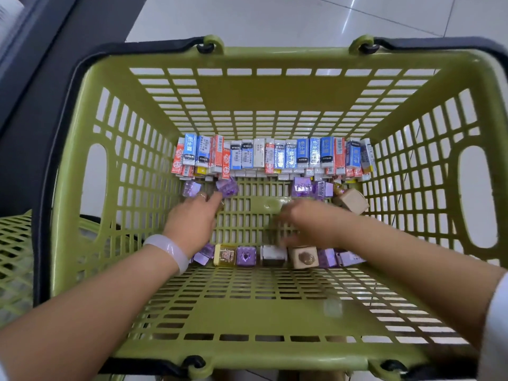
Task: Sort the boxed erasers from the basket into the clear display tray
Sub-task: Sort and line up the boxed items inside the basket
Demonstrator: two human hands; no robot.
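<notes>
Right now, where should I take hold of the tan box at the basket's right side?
Grip the tan box across its two upper side faces, coming from above. It lies tilted against the basket wall, a purple box close on its left, so its top is the freest approach.

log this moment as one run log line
left hand reaching purple clear cube box | right hand blurred | green plastic basket
</notes>
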